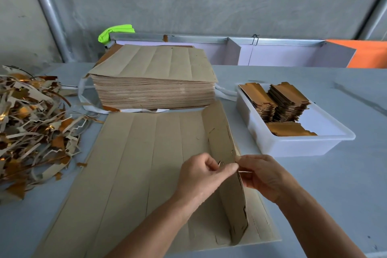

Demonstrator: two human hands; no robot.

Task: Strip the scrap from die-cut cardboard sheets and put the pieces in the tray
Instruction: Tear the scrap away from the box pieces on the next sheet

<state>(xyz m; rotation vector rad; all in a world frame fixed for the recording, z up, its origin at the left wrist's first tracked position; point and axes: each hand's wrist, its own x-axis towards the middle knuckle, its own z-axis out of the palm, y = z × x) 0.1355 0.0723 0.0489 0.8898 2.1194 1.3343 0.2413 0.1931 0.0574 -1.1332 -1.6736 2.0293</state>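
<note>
Two hands, left hand (201, 176) and right hand (266, 176), pinch the raised strip (222, 138) of a sheet (134, 163) on the worktop (335, 184).

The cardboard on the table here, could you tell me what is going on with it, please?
A person is stripping a die-cut sheet that lies flat on the table. The left hand and right hand both pinch a strip lifted up along the sheet's right side. A tall stack of sheets waits behind it, scrap is piled to the left, and the white tray on the right already holds gold-faced pieces.
</note>
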